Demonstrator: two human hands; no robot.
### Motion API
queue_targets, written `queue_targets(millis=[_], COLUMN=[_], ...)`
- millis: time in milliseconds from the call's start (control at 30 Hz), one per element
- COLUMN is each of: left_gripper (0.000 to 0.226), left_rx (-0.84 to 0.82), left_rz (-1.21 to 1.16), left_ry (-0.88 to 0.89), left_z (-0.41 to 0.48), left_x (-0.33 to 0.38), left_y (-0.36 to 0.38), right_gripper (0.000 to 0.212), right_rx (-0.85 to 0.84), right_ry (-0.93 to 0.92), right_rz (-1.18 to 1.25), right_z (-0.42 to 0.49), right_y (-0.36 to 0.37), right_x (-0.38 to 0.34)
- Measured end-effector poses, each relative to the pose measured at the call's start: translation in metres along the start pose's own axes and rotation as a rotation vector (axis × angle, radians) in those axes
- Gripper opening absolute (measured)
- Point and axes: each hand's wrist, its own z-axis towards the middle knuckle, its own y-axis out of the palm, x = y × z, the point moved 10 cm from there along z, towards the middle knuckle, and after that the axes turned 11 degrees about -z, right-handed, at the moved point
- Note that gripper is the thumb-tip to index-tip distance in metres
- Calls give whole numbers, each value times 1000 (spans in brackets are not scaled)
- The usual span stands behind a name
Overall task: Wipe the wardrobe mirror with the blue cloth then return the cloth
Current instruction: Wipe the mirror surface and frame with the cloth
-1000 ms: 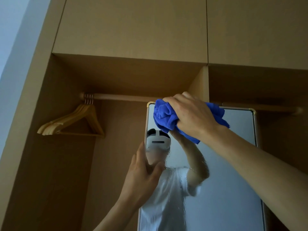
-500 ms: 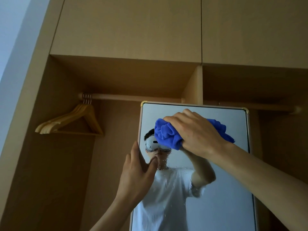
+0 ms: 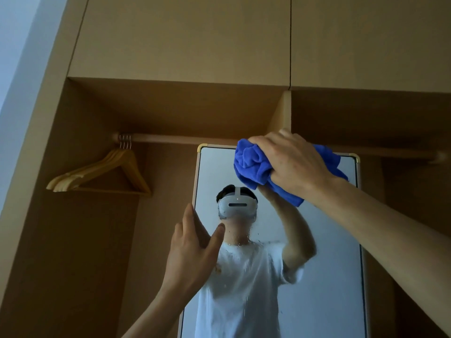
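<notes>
The right hand (image 3: 295,164) grips the bunched blue cloth (image 3: 251,164) at the top edge of the mirror (image 3: 324,240); the left hand (image 3: 190,259) pinches its left edge.

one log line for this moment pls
step: wipe | right hand: grips blue cloth at mirror top edge | left hand: holds mirror left edge
</notes>
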Motion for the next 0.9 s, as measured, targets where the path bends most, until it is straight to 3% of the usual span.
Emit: queue_targets(millis=[367, 533, 767, 900], left_gripper=[95, 104, 124, 101], left_rx=[23, 6, -16, -1], left_rz=[50, 82, 46, 25], left_ry=[-51, -82, -120, -111], left_z=[-1, -3, 1, 1], left_x=[-1, 0, 8, 19], left_y=[2, 2, 2, 3], right_gripper=[44, 46, 63, 63], right_rx=[-86, -40, -19, -24], right_ry=[-124, -140, 28, 111], right_rz=[21, -14, -29, -10], right_z=[-64, -71, -39, -30], right_y=[22, 17, -2, -5], right_x=[-34, -30, 26, 53])
